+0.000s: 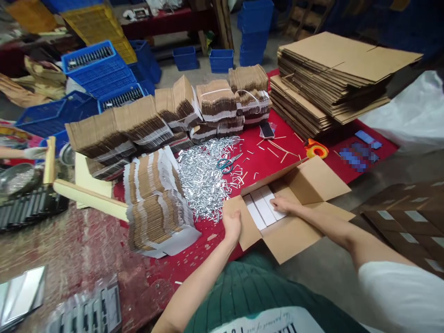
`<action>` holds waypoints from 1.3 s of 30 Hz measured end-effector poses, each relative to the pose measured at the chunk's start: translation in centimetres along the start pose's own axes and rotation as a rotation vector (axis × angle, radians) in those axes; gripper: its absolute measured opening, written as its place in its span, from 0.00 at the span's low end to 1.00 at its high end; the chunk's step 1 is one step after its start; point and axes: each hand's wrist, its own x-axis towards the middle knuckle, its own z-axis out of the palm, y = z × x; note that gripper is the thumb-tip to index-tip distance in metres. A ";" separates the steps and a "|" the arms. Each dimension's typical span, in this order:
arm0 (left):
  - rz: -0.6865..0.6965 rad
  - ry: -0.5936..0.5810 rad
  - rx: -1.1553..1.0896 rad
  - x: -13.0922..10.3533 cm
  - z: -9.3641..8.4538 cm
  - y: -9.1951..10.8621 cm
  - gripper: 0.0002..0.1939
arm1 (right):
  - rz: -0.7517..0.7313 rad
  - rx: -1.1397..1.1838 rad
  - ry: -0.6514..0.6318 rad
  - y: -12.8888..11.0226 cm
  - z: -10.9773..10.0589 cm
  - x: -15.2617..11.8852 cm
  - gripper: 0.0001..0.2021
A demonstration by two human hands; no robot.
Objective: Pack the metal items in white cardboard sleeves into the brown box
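Observation:
An open cardboard carton (293, 238) sits at the table's edge in front of me, its flaps folded outward. Several slim white boxes (261, 209) stand side by side in its left part. My left hand (231, 225) grips the carton's left flap, thumb on the inner face and the other fingers mostly hidden behind it. Inside the carton, my right hand (282, 204) has its fingers curled at the rightmost white box. To the left of the carton lies a heap of small shiny metal pieces (203, 180), with teal-handled scissors (227, 163) on top.
Bundles of folded brown cardboard (159, 222) line the table's left and back. Flat cartons (333, 69) are stacked at the back right, near an orange tape dispenser (316, 150). A phone (267, 130) lies behind. Another person's gloved hand (34, 153) shows at far left.

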 end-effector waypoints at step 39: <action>-0.125 0.482 0.518 -7.5 -32.6 -16.5 0.10 | -0.554 -0.492 0.547 -44.0 14.3 -1.7 0.14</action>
